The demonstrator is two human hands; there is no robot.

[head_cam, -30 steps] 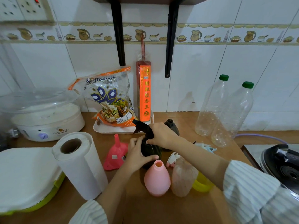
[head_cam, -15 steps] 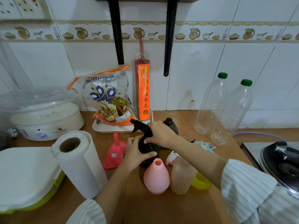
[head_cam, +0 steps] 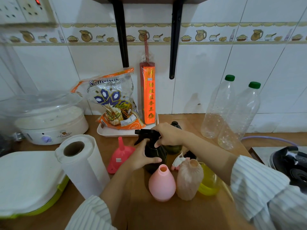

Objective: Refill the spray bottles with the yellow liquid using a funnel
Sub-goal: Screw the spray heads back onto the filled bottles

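Hands work on the dark spray bottle (head_cam: 155, 156) at the counter's middle: the left hand (head_cam: 141, 157) grasps its body, the right hand (head_cam: 167, 134) grips the trigger head (head_cam: 146, 133). Outward, the pink funnel (head_cam: 120, 156) lies at 9 o'clock, two open bottles at 6, the yellow liquid's container (head_cam: 210, 183) at 4. Probably the refilling is not finished; the pink bottle (head_cam: 162, 184) waits uncapped.

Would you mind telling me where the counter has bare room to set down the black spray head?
Bare wood lies in front of the pink bottle, toward the near edge, and between the tray and clear bottles. It is crowded around the funnel and dark bottle.
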